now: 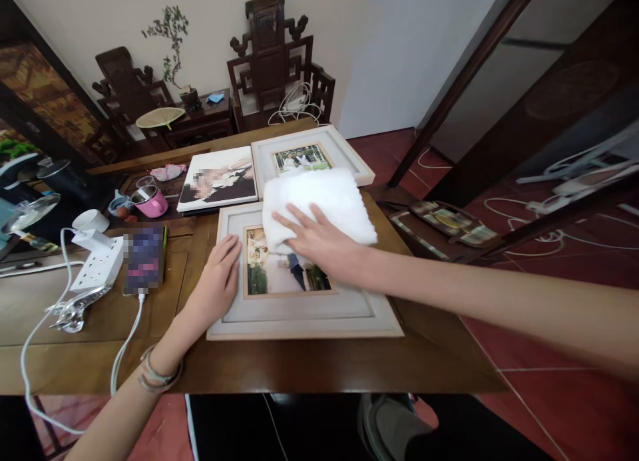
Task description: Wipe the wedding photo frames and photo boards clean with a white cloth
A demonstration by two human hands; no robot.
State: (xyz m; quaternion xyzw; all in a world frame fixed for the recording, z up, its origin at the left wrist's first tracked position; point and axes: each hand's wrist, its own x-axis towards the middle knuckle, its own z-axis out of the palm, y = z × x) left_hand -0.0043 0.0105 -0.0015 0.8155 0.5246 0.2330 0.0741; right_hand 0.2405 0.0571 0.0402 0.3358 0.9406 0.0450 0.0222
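Observation:
A framed photo (pixel 309 324) with a pale wooden border lies flat on the table near its front edge. My left hand (pixel 219 275) rests on the frame's left side, fingers laid out along the border. Over the upper right part of the picture, my right hand (pixel 322 241) lies flat on a folded white fluffy cloth (pixel 334 198), fingers spread, pressing it against the frame. The cloth and hand hide part of the photo. Behind it lie a second framed photo (pixel 349 156) and a photo panel (pixel 219 175), with the cloth overlapping the second frame's near edge.
On the left of the wooden table (pixel 279 368) are a charging phone (pixel 144 258), a white power strip (pixel 100 265), a pink mug (pixel 150 201) and a dark kettle (pixel 62 181). White cables hang over the front edge. Carved chairs (pixel 269 55) stand by the wall.

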